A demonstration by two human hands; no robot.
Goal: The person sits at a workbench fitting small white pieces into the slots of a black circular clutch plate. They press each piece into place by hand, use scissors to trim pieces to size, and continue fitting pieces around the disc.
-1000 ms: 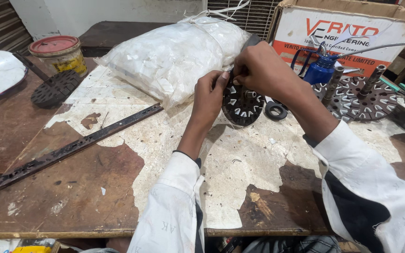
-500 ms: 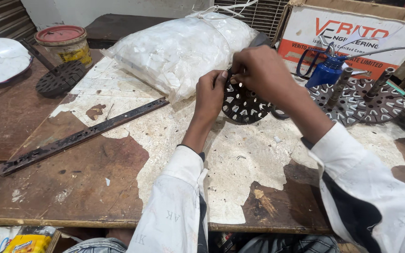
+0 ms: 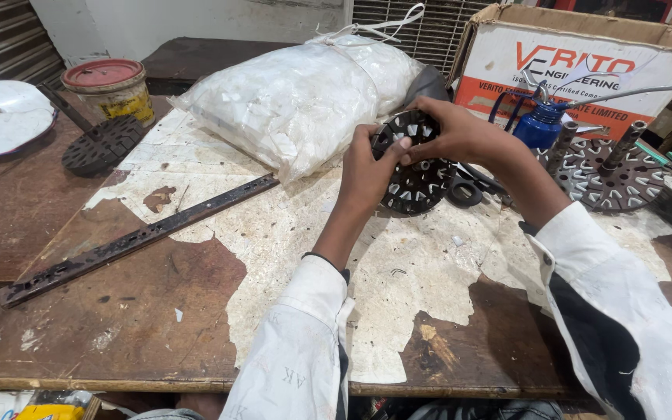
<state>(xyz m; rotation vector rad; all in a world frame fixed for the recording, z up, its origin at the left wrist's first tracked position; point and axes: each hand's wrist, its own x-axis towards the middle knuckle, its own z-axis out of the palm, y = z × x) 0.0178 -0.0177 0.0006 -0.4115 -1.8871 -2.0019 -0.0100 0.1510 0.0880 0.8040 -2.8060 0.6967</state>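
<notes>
A round black slotted metal disc (image 3: 416, 180), with white pieces in some slots, is held tilted up off the worn wooden table (image 3: 118, 311). My left hand (image 3: 369, 169) grips its left edge, thumb on the face. My right hand (image 3: 460, 136) holds its upper right rim, fingers curled over the top. Just behind the disc lies a big clear plastic bag (image 3: 297, 97) full of small white pieces.
A long black perforated metal bar (image 3: 134, 239) lies diagonally at left. A tin with a red lid (image 3: 110, 89) and another black disc (image 3: 103, 144) sit far left. At right are a blue oil can (image 3: 542, 124), a cardboard box (image 3: 577, 66) and a slotted disc on pins (image 3: 612, 179).
The disc has been tipped up a little more toward me between both hands. The camera has moved, so the view sits closer and lower over the table.
</notes>
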